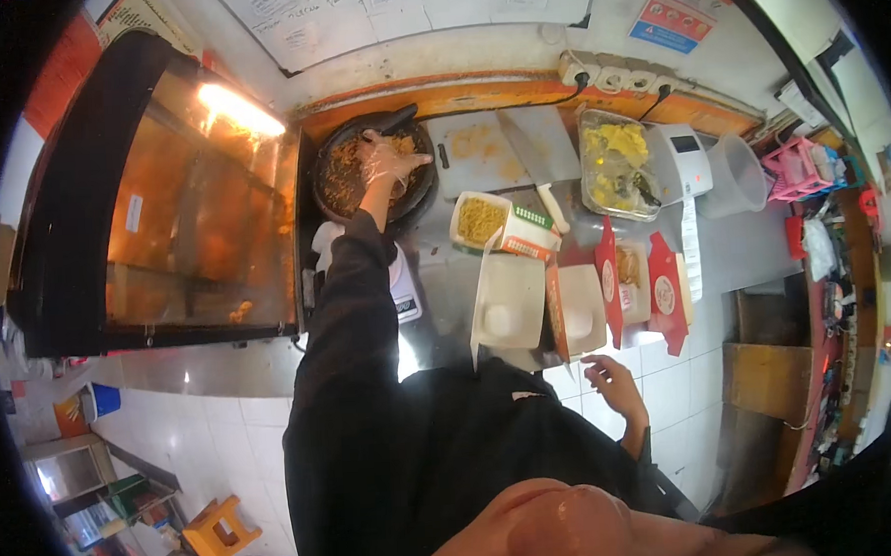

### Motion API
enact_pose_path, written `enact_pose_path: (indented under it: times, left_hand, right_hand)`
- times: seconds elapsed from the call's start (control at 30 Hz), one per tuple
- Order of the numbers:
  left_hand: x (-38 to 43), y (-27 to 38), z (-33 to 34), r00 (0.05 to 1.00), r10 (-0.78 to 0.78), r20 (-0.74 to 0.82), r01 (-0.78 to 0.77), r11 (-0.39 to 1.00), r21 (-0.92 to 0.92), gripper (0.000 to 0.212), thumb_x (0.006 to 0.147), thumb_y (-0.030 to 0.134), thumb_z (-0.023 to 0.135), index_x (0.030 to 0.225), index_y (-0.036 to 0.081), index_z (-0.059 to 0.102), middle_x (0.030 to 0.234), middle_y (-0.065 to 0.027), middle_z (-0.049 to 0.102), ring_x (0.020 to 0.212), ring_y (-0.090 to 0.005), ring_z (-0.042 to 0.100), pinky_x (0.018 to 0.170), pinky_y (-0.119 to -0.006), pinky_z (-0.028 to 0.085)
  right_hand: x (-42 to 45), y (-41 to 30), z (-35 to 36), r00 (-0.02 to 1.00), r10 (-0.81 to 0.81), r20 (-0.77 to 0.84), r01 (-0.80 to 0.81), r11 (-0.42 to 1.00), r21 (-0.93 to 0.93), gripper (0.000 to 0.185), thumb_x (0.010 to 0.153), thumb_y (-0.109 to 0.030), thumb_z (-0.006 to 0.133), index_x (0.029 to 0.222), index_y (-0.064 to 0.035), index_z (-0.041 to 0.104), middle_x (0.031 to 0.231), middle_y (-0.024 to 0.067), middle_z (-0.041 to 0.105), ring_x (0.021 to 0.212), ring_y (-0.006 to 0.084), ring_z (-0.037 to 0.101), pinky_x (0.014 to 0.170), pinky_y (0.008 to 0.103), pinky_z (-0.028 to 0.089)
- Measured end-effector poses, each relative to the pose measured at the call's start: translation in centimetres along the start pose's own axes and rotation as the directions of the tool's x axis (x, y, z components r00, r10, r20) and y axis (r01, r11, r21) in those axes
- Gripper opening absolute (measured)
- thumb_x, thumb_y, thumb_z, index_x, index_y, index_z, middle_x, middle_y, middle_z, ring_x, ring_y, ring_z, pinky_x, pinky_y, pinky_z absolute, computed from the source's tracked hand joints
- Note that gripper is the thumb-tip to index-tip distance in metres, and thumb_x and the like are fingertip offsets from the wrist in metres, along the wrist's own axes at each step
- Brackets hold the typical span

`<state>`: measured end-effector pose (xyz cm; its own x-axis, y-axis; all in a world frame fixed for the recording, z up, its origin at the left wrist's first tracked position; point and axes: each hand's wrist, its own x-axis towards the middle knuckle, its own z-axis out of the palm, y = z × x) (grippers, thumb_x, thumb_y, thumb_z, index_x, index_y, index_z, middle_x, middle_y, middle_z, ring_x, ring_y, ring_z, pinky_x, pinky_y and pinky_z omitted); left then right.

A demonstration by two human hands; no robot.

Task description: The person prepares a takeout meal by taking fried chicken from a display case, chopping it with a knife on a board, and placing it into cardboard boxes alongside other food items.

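My left hand (384,161), in a clear plastic glove, reaches into a dark stone mortar (423,191). Its thumb is spread toward the rim, and the fingertips touch reddish-brown crumbly food (340,174). A dark pestle (403,117) rests across the mortar's back edge. Low in front of the counter, my right hand (613,382) hangs bare with loosely bent fingers and nothing in it. Closest to it is an open paper food box (579,309) with an orange flap. Beside that stand another open white box (510,301) and a red-flapped box (634,270) containing a wrapped item.
A carton of yellowish crumbs (482,220) stands near a knife (522,148) on a white cutting board (470,158). Rightward are a clear tray of yellow food (618,162) and a receipt printer (683,159). A lit glass display case (189,215) borders the left; a scale (407,287) sits under my forearm.
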<state>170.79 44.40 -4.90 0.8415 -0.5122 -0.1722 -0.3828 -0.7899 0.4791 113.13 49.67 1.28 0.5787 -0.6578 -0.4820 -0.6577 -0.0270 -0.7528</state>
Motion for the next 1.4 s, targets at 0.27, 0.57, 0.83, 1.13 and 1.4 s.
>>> enact_pose_path:
  times: [0.27, 0.57, 0.83, 1.13, 1.4]
  left_hand:
    - [-0.7, 0.6, 2.3, 0.948, -0.05, -0.316, 0.051, 0.999, -0.007, 0.094, 0.067, 0.043, 0.073, 0.137, 0.0, 0.03, 0.131, -0.0203, 0.042, 0.124, -0.0366, 0.039, 0.098, -0.049, 0.041]
    - [-0.6, 0.8, 2.1, 0.972, 0.04, -0.231, -0.013, 0.993, 0.119, 0.065, 0.069, 0.035, 0.072, 0.12, 0.002, 0.048, 0.122, -0.018, 0.049, 0.117, -0.0359, 0.047, 0.087, -0.047, 0.05]
    - [1.7, -2.8, -1.9, 0.99, 0.032, 0.137, 0.083, 0.656, -0.75, 0.031, 0.074, 0.023, 0.068, 0.101, 0.008, 0.062, 0.092, -0.0107, 0.065, 0.078, -0.022, 0.066, 0.064, -0.034, 0.053]
    - [-6.6, -2.6, -8.3, 0.872, 0.455, 0.18, 0.38, -0.399, -0.834, 0.046, 0.082, 0.032, 0.06, 0.115, 0.0, 0.054, 0.104, -0.0147, 0.06, 0.095, -0.035, 0.06, 0.069, -0.036, 0.059]
    - [-11.1, 10.6, -5.3, 0.431, 0.854, 0.293, 0.761, -0.169, -0.626, 0.06, 0.08, 0.033, 0.064, 0.127, 0.002, 0.045, 0.11, -0.0187, 0.055, 0.099, -0.034, 0.056, 0.062, -0.032, 0.056]
  right_hand:
    - [-2.2, 0.4, 0.5, 0.989, 0.144, -0.024, -0.143, 0.989, 0.031, 0.027, 0.088, -0.019, 0.062, 0.112, -0.0075, 0.062, 0.082, 0.0087, 0.065, 0.069, 0.0154, 0.06, 0.065, 0.0294, 0.049]
    - [-0.4, -0.2, 0.3, 0.997, 0.073, 0.002, -0.073, 0.995, -0.073, 0.027, 0.088, -0.018, 0.062, 0.112, -0.0075, 0.062, 0.083, 0.0091, 0.066, 0.068, 0.0154, 0.06, 0.064, 0.0293, 0.049]
    - [-1.4, -0.3, -0.4, 0.994, 0.108, -0.002, -0.108, 0.994, 0.02, 0.028, 0.088, -0.019, 0.062, 0.112, -0.0064, 0.061, 0.082, 0.0084, 0.065, 0.067, 0.0141, 0.059, 0.062, 0.0282, 0.049]
    - [-1.5, 1.5, -0.3, 1.0, 0.03, -0.005, -0.03, 1.0, 0.003, 0.027, 0.087, -0.019, 0.062, 0.111, -0.0061, 0.062, 0.079, 0.0082, 0.065, 0.064, 0.0138, 0.059, 0.062, 0.029, 0.049]
    - [-2.7, 5.1, -1.1, 0.997, -0.03, -0.078, 0.034, 0.998, 0.048, 0.027, 0.088, -0.023, 0.061, 0.111, -0.009, 0.063, 0.084, 0.0094, 0.066, 0.066, 0.0162, 0.06, 0.064, 0.031, 0.049]
